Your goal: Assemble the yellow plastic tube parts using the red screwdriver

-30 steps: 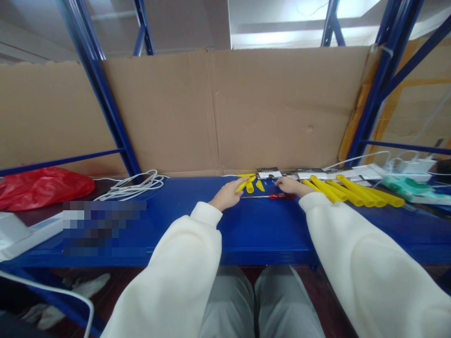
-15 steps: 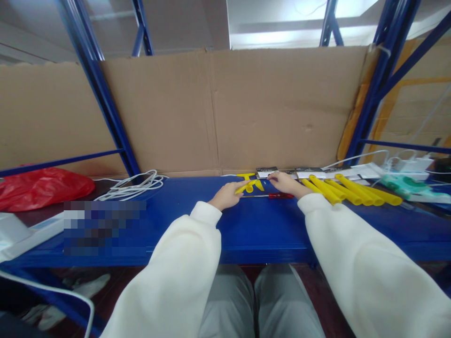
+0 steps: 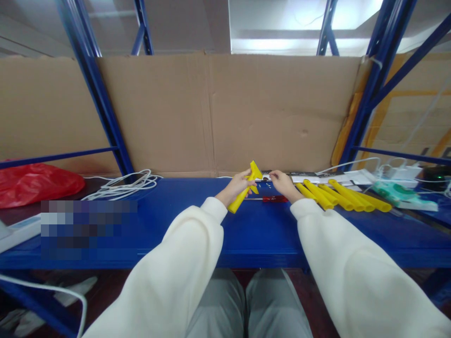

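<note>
My left hand [image 3: 237, 185] is closed around a yellow scraper [image 3: 238, 199], gripping it below its flared head. The scraper is tilted, its head up toward the back and its round handle end down toward me. To its right, my right hand [image 3: 281, 180] has thumb and fingers pinched together; what they hold, if anything, is too small to make out. Beneath and between the hands a screwdriver [image 3: 275, 199] with a red handle lies on the blue table. Some tiny pieces lie just left of my right fingertips. Another yellow part shows partly behind the scraper.
Several yellow tubular handles [image 3: 336, 195] lie side by side right of my right hand. Beyond them are a green-and-white object [image 3: 398, 193] and white cables. On the left are coiled white cable [image 3: 123, 185] and a red plastic bag [image 3: 38, 184]. Cardboard [image 3: 169, 117] stands behind the table.
My left hand has lifted and turned the yellow scraper, so its head now points up and its handle shows. My right hand stays pinched in nearly the same place. The view shifted slightly.
</note>
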`<act>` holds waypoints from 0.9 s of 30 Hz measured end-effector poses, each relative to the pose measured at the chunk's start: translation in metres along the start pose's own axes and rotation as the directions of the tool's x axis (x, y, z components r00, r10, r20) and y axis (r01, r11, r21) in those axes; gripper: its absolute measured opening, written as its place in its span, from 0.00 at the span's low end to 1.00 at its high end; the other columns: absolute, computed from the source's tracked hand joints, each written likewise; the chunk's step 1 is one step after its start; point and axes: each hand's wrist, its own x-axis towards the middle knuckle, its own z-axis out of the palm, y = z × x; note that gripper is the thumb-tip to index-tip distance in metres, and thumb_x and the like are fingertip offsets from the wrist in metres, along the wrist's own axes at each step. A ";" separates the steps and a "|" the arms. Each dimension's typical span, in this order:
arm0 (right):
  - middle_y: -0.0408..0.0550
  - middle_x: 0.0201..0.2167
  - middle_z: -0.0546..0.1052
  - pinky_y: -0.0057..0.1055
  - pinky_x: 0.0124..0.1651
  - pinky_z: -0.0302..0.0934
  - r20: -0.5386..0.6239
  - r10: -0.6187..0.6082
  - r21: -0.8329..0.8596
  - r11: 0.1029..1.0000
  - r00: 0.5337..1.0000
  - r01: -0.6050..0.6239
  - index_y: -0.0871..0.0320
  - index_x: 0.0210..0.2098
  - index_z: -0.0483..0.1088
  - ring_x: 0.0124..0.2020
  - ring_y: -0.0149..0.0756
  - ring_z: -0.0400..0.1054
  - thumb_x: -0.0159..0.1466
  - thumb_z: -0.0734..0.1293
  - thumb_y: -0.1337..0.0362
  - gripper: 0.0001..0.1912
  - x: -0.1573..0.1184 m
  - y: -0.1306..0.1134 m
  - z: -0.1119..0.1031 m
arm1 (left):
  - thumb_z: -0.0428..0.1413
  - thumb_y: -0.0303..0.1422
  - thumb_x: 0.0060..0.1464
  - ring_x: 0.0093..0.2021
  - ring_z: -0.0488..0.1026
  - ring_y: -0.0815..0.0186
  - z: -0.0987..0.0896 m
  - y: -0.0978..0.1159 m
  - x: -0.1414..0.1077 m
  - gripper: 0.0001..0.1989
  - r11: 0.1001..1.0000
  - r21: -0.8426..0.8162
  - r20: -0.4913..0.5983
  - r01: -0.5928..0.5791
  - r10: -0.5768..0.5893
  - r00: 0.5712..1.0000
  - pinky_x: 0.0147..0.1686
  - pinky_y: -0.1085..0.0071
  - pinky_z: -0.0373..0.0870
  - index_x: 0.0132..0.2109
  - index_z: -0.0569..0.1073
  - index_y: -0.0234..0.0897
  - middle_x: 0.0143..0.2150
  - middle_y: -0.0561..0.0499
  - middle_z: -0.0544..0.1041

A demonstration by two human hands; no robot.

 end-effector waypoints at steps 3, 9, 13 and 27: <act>0.56 0.48 0.80 0.34 0.55 0.63 -0.049 0.100 0.106 0.990 0.994 -0.095 0.63 0.49 0.75 0.50 0.39 0.73 0.67 0.57 0.69 0.17 0.002 0.000 0.001 | 0.48 0.22 0.61 0.20 0.67 0.73 0.016 0.004 0.012 0.24 0.931 -0.321 0.127 0.173 -0.139 0.982 0.21 0.77 0.67 0.64 0.62 0.35 0.34 0.48 0.77; 0.55 0.39 0.81 0.29 0.40 0.67 0.073 0.318 0.192 0.926 0.945 -0.326 0.66 0.50 0.73 0.36 0.37 0.74 0.62 0.62 0.72 0.17 0.000 -0.001 0.003 | 0.44 0.21 0.63 0.19 0.67 0.71 0.032 0.002 0.027 0.19 0.835 -0.406 0.255 0.371 -0.287 0.923 0.22 0.75 0.67 0.60 0.61 0.30 0.31 0.48 0.75; 0.49 0.30 0.79 0.24 0.31 0.62 0.130 0.343 0.203 0.909 0.930 -0.363 0.65 0.45 0.75 0.28 0.32 0.70 0.60 0.63 0.74 0.15 -0.002 0.001 0.004 | 0.43 0.22 0.63 0.20 0.68 0.70 0.033 -0.005 0.029 0.19 0.837 -0.376 0.252 0.397 -0.320 0.913 0.23 0.75 0.68 0.60 0.62 0.29 0.31 0.48 0.75; 0.50 0.34 0.81 0.26 0.41 0.64 0.114 0.203 0.072 0.975 0.973 -0.212 0.64 0.45 0.77 0.33 0.34 0.74 0.59 0.62 0.76 0.18 0.007 0.017 0.014 | 0.42 0.23 0.64 0.20 0.68 0.69 0.024 -0.010 0.023 0.21 0.806 -0.362 0.277 0.468 -0.386 0.880 0.22 0.76 0.66 0.62 0.62 0.24 0.27 0.48 0.76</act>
